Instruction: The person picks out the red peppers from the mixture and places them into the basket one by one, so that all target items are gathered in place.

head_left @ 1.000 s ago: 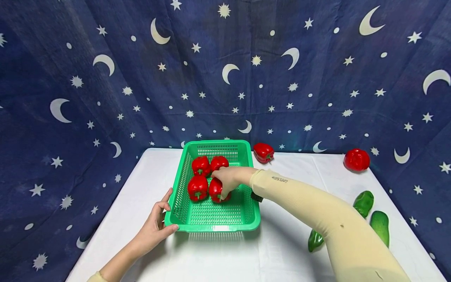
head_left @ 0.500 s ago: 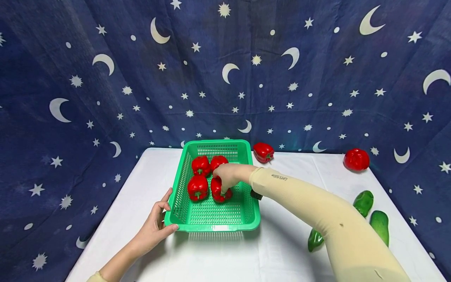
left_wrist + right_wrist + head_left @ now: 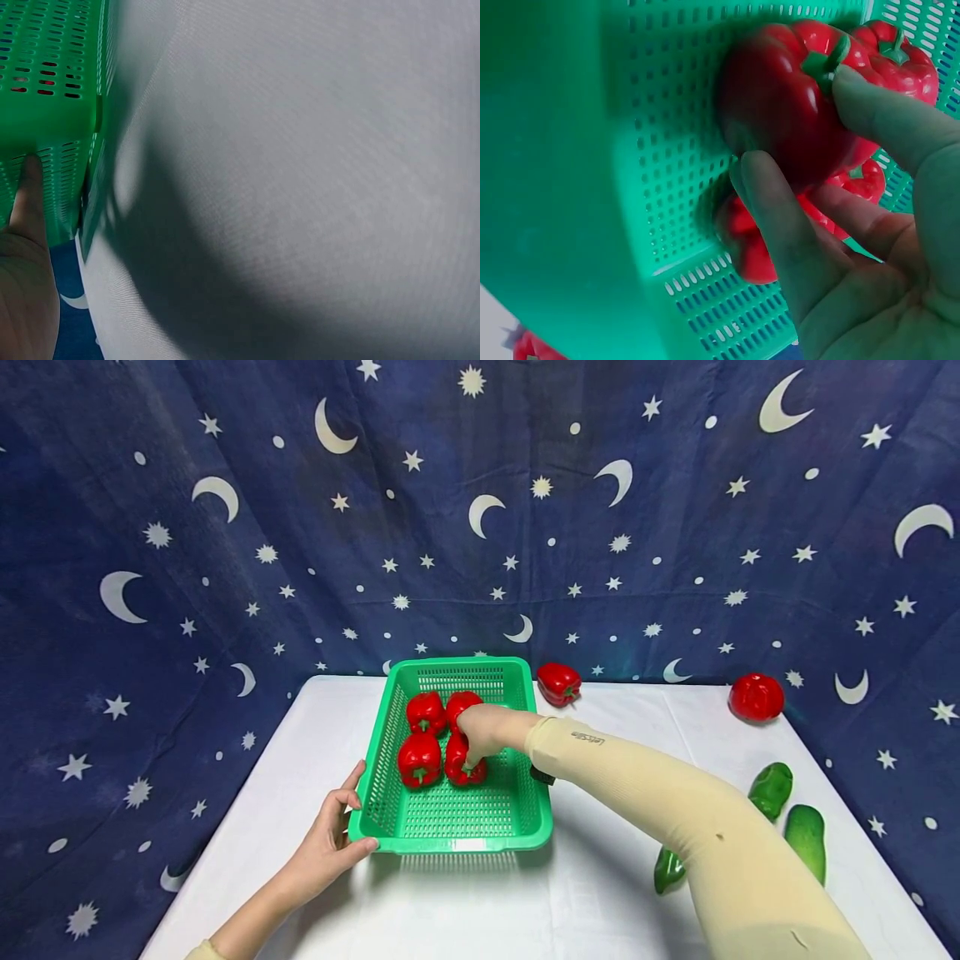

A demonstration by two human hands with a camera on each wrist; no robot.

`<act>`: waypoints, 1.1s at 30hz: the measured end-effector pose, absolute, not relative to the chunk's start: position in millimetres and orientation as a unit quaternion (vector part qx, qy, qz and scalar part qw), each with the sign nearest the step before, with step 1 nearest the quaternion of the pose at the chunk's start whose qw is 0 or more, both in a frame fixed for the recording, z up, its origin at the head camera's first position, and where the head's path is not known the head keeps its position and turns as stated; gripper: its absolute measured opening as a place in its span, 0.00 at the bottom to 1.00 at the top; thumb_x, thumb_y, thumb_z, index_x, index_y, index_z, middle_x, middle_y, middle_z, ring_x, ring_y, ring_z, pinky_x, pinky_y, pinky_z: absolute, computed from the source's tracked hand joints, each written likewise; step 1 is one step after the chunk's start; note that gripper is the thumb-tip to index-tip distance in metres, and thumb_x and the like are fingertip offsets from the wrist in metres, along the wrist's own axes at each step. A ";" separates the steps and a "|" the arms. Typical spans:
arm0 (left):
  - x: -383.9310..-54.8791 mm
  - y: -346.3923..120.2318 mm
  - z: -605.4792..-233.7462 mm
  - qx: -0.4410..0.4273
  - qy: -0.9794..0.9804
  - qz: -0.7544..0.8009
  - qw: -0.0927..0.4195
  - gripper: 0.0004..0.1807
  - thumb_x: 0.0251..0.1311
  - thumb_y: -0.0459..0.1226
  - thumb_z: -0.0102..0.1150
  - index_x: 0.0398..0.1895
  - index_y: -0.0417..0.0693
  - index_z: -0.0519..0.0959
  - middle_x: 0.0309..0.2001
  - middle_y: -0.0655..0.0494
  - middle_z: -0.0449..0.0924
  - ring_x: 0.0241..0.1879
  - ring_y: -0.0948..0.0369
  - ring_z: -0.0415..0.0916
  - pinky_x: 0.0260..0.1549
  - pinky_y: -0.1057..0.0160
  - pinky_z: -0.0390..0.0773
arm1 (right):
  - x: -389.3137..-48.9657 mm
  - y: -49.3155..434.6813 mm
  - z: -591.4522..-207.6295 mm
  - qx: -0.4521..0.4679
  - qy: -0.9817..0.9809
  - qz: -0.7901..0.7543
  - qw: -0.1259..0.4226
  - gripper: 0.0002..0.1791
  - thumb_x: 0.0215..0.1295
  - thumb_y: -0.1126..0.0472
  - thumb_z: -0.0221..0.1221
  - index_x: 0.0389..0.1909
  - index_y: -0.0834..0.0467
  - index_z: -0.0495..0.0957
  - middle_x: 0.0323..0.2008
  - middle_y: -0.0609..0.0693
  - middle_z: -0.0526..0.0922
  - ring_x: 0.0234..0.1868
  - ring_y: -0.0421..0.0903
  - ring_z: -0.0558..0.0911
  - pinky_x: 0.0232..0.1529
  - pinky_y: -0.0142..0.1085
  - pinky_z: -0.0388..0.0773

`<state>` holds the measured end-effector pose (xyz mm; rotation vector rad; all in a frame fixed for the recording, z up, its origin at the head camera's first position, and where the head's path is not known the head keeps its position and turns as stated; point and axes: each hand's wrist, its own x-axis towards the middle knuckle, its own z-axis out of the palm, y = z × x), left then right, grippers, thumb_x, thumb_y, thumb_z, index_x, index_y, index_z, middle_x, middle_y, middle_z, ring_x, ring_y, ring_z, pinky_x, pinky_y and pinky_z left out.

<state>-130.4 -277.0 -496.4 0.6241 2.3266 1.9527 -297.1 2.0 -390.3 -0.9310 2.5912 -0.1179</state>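
A green plastic basket [image 3: 476, 843] with perforated walls stands on the table. My left hand [image 3: 327, 837] holds its near left corner, thumb at the front rim and fingers along the left side; in the left wrist view one straight digit lies against the basket's outer wall. Inside, my right hand [image 3: 491, 731] grips the near right red bell pepper [image 3: 780, 105], thumb at its green stem and fingers around its side. Three other red bell peppers sit close by: near left [image 3: 420, 760], far left [image 3: 426, 713] and far right [image 3: 461, 703], the last partly behind my hand.
Beyond the basket's right rim lies a red bell pepper [image 3: 558, 683]. Another red vegetable [image 3: 756, 697] sits at the far right table edge. Several green vegetables, among them a long one [image 3: 806, 843], lie at right near my sleeved right arm [image 3: 660, 793]. A patterned curtain [image 3: 420, 527] hangs behind.
My right hand shifts slightly, and the near right pepper in its grip moves a little right, then back left and away from me. My left hand stays at the basket's corner.
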 end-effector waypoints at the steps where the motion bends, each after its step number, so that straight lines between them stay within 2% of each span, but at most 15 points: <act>1: -130.3 -276.9 -496.2 0.202 0.750 0.630 0.019 0.24 0.65 0.24 0.60 0.52 0.41 0.55 0.84 0.53 0.32 0.74 0.59 0.55 0.46 0.61 0.79 | -297.1 1.5 -390.5 -0.334 0.923 -0.042 0.187 0.19 0.56 0.53 0.76 0.26 0.54 0.73 0.23 0.45 0.76 0.28 0.42 0.70 0.32 0.34 0.70; 9: -130.9 -275.9 -496.8 0.217 0.741 0.635 0.009 0.23 0.64 0.21 0.59 0.52 0.36 0.55 0.83 0.49 0.33 0.73 0.57 0.58 0.46 0.62 0.80 | -295.7 2.5 -389.6 -0.332 0.924 -0.041 0.186 0.19 0.56 0.52 0.76 0.28 0.53 0.73 0.25 0.45 0.76 0.29 0.42 0.70 0.32 0.34 0.70; 15: -130.0 -275.7 -495.9 0.213 0.740 0.638 0.010 0.24 0.65 0.21 0.59 0.52 0.36 0.55 0.83 0.50 0.33 0.72 0.57 0.59 0.45 0.62 0.80 | -295.0 6.6 -383.7 -0.340 0.921 -0.052 0.186 0.16 0.57 0.55 0.75 0.32 0.54 0.76 0.28 0.46 0.78 0.32 0.43 0.71 0.35 0.35 0.71; 17: -130.3 -276.0 -496.1 0.212 0.741 0.637 0.010 0.23 0.65 0.21 0.59 0.52 0.37 0.55 0.83 0.50 0.33 0.72 0.57 0.59 0.45 0.62 0.80 | -295.0 8.6 -378.6 -0.344 0.919 -0.058 0.184 0.16 0.58 0.55 0.74 0.40 0.57 0.80 0.35 0.48 0.83 0.37 0.44 0.76 0.42 0.36 0.75; 19: -130.8 -276.4 -496.4 0.213 0.743 0.635 0.008 0.23 0.64 0.21 0.59 0.52 0.37 0.55 0.83 0.50 0.33 0.72 0.57 0.59 0.45 0.62 0.80 | -295.9 10.7 -372.8 -0.349 0.917 -0.068 0.181 0.20 0.60 0.55 0.73 0.49 0.59 0.82 0.44 0.50 0.85 0.43 0.46 0.79 0.48 0.38 0.77; 22: -131.5 -276.9 -496.8 0.211 0.744 0.634 0.008 0.23 0.64 0.22 0.60 0.51 0.37 0.55 0.83 0.50 0.33 0.72 0.58 0.59 0.46 0.62 0.80 | -297.5 14.8 -363.5 -0.356 0.913 -0.089 0.177 0.28 0.62 0.55 0.72 0.61 0.62 0.79 0.57 0.53 0.83 0.53 0.49 0.79 0.58 0.42 0.75; 27: -131.2 -277.2 -497.1 0.208 0.748 0.630 0.006 0.23 0.64 0.21 0.59 0.52 0.37 0.55 0.83 0.49 0.33 0.72 0.59 0.59 0.45 0.61 0.80 | -299.7 23.8 -353.0 -0.378 0.904 -0.125 0.156 0.26 0.63 0.56 0.71 0.61 0.60 0.80 0.57 0.52 0.83 0.55 0.48 0.80 0.59 0.42 0.75; 33: -131.0 -275.8 -497.6 0.213 0.745 0.632 0.003 0.24 0.64 0.21 0.59 0.52 0.36 0.55 0.83 0.48 0.32 0.72 0.58 0.59 0.46 0.61 0.81 | -299.4 43.9 -342.5 -0.387 0.892 -0.185 0.143 0.25 0.65 0.55 0.68 0.62 0.55 0.79 0.59 0.47 0.81 0.54 0.47 0.80 0.55 0.40 0.77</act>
